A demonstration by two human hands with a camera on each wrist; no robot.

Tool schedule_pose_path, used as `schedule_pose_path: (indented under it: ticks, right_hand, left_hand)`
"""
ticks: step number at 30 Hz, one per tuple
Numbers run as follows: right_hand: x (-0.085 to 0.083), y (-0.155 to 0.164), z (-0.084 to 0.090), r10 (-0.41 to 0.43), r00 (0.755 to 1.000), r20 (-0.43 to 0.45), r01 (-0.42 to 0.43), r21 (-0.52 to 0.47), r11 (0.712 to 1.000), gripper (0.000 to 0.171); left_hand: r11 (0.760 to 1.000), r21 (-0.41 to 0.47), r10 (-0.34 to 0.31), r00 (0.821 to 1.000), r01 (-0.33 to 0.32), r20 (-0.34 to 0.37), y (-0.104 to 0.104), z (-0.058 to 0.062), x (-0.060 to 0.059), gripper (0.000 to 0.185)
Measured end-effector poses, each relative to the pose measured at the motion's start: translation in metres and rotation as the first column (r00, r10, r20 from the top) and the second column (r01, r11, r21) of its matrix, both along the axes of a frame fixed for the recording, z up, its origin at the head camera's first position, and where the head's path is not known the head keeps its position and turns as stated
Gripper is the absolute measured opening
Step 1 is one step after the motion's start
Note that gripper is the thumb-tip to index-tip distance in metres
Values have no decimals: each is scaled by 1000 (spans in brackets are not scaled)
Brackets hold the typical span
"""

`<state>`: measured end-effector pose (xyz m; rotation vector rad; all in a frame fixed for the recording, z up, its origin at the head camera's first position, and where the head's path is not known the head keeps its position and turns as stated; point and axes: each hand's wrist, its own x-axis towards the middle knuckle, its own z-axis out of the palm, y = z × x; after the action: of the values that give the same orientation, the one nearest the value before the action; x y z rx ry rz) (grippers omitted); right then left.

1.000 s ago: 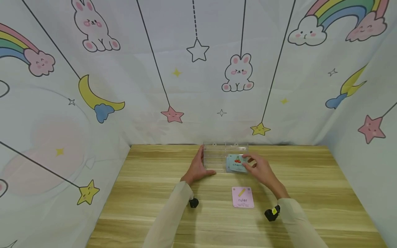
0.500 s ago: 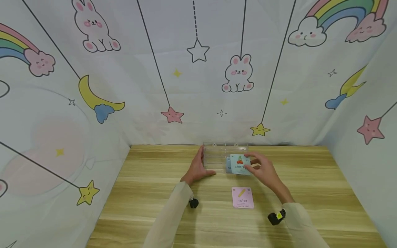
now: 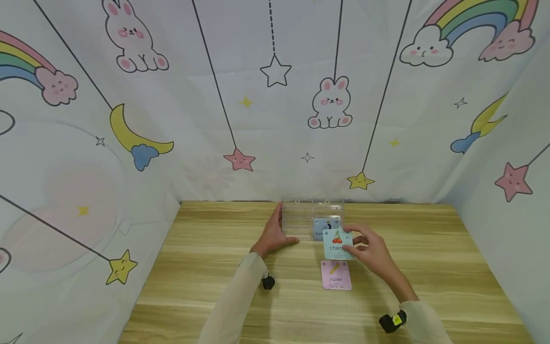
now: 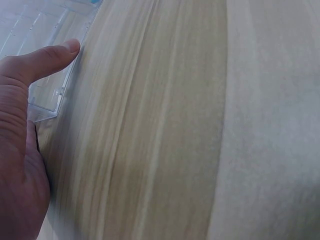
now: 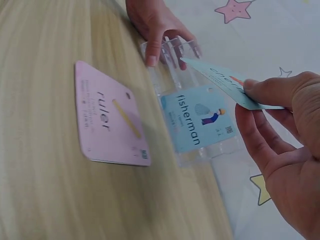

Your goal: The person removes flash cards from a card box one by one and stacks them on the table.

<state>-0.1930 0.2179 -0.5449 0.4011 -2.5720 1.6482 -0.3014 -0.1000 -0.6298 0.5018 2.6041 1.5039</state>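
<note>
Off the unmoved rack (image 3: 296, 220), the right hand (image 3: 373, 248) is drawing the pinched cherry card (image 3: 337, 244) toward five o'clock. The left hand (image 3: 274, 232) is gripping the rack at nine, perhaps reaching behind it. Lifting out seems in hand, next calling for a steady pinch. Only the right-wrist view is showing the fisherman card's (image 5: 197, 119) whole word.

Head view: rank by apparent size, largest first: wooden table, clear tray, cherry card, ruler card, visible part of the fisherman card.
1. Wooden table
2. Clear tray
3. Cherry card and ruler card: too alike to rank; the held cherry card may be nearer the camera
4. Fisherman card, partly covered
</note>
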Motion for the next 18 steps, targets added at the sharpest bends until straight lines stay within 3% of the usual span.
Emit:
schedule_pose_path:
  ticks: [18]
  right_hand:
    - [30,8,-28,27,968,249,-5,-88,996,49]
  left_hand:
    - [1000,20,13,999,-14,34,1,3,-1,140]
